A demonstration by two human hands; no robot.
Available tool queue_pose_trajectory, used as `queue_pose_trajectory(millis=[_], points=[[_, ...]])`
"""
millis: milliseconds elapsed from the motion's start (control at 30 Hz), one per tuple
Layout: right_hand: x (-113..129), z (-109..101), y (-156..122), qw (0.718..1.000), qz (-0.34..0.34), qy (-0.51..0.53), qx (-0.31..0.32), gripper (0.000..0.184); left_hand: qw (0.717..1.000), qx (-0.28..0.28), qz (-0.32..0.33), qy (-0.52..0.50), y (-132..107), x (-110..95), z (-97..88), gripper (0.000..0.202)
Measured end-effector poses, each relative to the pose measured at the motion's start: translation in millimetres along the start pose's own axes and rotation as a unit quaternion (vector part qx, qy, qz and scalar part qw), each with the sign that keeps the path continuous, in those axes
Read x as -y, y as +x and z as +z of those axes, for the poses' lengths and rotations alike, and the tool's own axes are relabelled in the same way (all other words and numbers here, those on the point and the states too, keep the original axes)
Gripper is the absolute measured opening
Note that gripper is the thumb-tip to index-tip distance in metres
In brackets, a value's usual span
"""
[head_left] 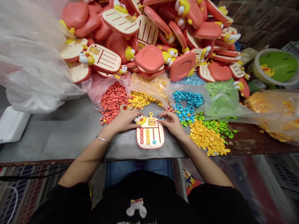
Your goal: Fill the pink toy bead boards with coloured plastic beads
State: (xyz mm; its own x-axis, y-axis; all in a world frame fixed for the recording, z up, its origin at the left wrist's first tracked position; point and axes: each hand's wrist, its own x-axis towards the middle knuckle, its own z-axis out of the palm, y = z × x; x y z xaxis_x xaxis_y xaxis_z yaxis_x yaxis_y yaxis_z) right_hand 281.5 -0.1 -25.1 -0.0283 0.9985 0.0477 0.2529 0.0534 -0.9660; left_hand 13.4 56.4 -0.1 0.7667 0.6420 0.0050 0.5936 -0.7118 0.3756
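Note:
A cream toy board with a red rim (156, 147) lies flat on the table before me. It has a yellow duck head at its upper left and a yellow ring on top. Red pieces (141, 136) fill its first slot and yellow pieces (147, 137) its second. One blue piece (154, 142) sits low in the third, and the rightmost slot is bare. My left hand (125, 119) is closed on the board's left side by the duck head. At the upper right corner, my right hand (172, 123) pinches what looks like a small blue piece, partly hidden by the fingers.
Loose red pieces (114, 99), yellow pieces (140, 99), blue pieces (189, 101), green pieces (218, 127) and orange-yellow pieces (205, 138) spill from plastic bags. Behind them rises a heap of toy boards (149, 57). A tub (257, 62) stands at the right, a clear bag (35, 59) at left.

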Motion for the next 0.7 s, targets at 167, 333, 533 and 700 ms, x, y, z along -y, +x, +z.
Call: queue_pose_trajectory(millis=[167,333,533,700], points=[[2,-7,-3,0.992,-0.061,-0.111,-0.021,0.024,1.000,-0.005,0.001,0.003,0,-1,0.3,0.042],[5,-7,-5,0.981,-0.093,-0.173,-0.004,0.010,1.000,0.001,-0.002,0.010,0,-1,0.4,0.042],[11,-6,-5,0.968,-0.160,-0.189,0.034,0.014,1.000,-0.002,-0.001,0.011,1,0,0.8,0.042],[11,-6,-3,0.918,-0.213,-0.322,0.094,0.013,1.000,-0.005,-0.001,0.008,0,-2,-0.1,0.041]])
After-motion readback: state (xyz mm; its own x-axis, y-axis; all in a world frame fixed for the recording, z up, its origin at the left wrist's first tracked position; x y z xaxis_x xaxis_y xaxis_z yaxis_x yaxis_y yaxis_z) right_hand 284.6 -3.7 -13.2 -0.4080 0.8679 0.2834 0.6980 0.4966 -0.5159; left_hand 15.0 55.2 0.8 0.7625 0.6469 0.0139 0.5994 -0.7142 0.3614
